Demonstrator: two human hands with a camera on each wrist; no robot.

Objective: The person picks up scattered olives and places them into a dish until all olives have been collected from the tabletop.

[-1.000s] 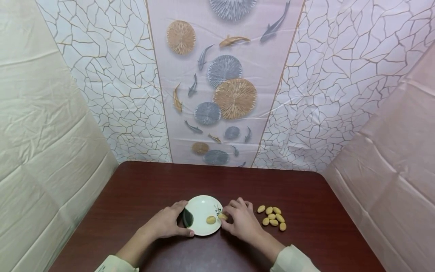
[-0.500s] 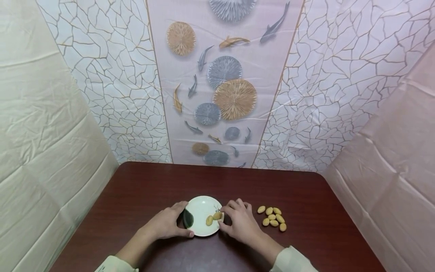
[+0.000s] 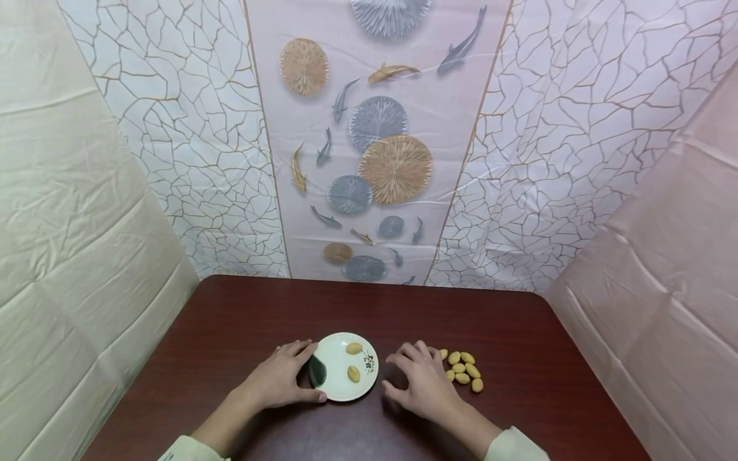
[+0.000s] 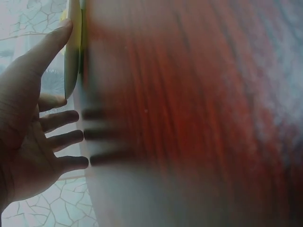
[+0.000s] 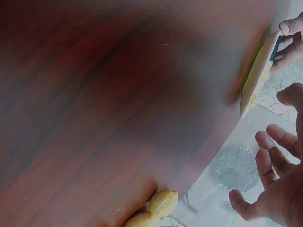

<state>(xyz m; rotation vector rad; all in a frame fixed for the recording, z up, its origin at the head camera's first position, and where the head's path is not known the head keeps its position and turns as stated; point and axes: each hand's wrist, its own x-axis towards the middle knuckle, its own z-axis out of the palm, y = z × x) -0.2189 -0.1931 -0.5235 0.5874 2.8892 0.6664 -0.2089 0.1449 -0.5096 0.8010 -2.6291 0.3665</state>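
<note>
Here, plate (image 3: pixel 339 362) between the hands (image 3: pixel 279 379) (image 3: pixel 425 383)

plate (image 3: pixel 336 368): glossy, ceramic-looking | table (image 3: pixel 369 306): smooth, wood-grained | side hangings (image 3: pixel 86 230): creased cloth

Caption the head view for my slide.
Left hand holding a plate with two yellow pieces, right hand open between plate and yellow cluster.

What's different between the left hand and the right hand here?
The left hand holds the plate with thumb and finger; the right hand holds nothing. The left hand is at the plate's left side, the right hand between plate and yellow cluster. Both have thumbs spread and come from pale sleeves.
</note>
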